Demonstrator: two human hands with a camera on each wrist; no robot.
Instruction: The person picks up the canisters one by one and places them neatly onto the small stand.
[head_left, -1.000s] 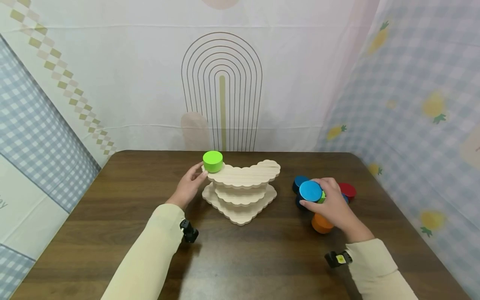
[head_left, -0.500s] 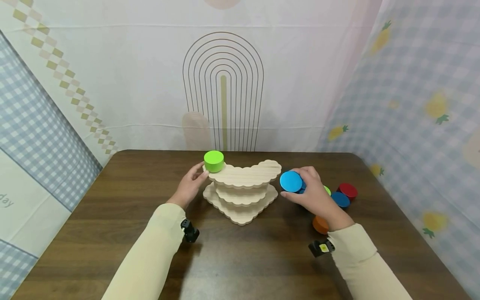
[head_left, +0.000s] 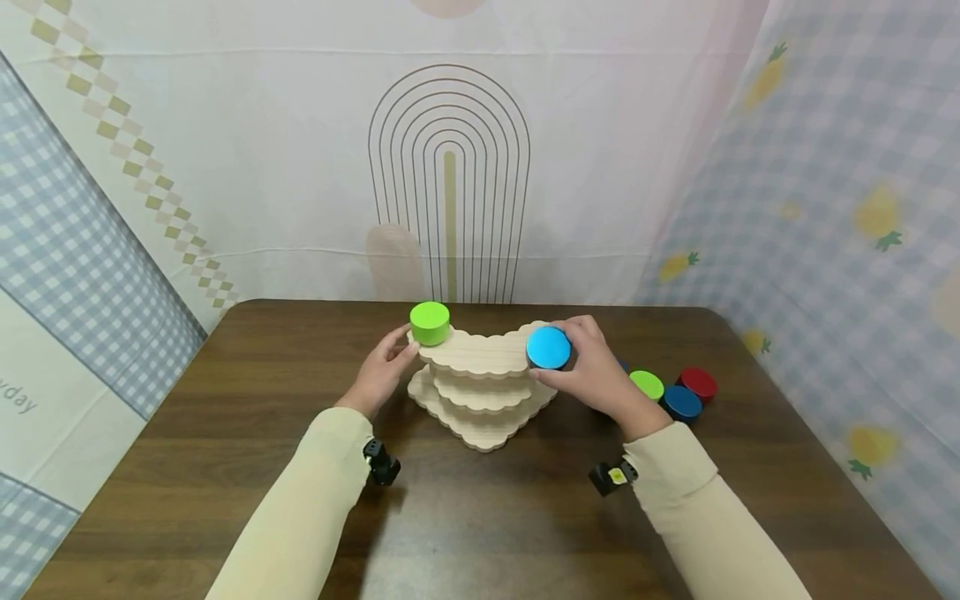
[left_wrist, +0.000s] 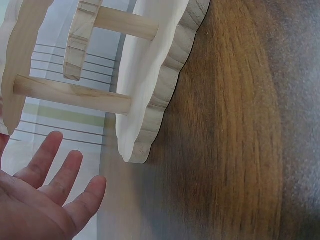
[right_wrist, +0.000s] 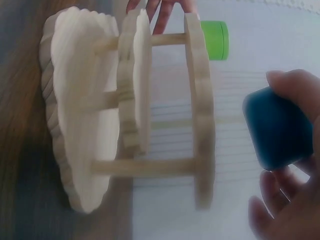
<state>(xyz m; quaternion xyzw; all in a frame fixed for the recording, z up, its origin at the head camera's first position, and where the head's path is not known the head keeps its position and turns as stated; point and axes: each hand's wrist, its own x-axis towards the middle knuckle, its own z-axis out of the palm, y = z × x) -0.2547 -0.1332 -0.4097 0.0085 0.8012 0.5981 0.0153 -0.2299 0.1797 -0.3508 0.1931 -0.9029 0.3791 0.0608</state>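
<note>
A pale wooden tiered stand (head_left: 480,354) with scalloped shelves stands mid-table. My left hand (head_left: 377,375) pinches the left end of its top shelf; in the left wrist view the other fingers (left_wrist: 75,200) are spread below that shelf. On this end sits a green cylinder (head_left: 430,323). My right hand (head_left: 596,375) grips a blue cylinder (head_left: 548,347) between thumb and fingers. In the right wrist view this blue cylinder (right_wrist: 277,129) is held above the top shelf (right_wrist: 202,115), apart from it. Round dowels (right_wrist: 145,166) join the shelves.
Right of the stand lie a green cylinder (head_left: 647,385), a dark blue one (head_left: 682,402) and a red one (head_left: 698,383). My right hand and forearm hide part of that group. Patterned cloth (head_left: 300,167) hangs behind the brown wooden table (head_left: 465,517).
My right hand has carried the blue cylinder left from the group on the right to the right end of the top shelf. My left hand has stayed at the stand.
</note>
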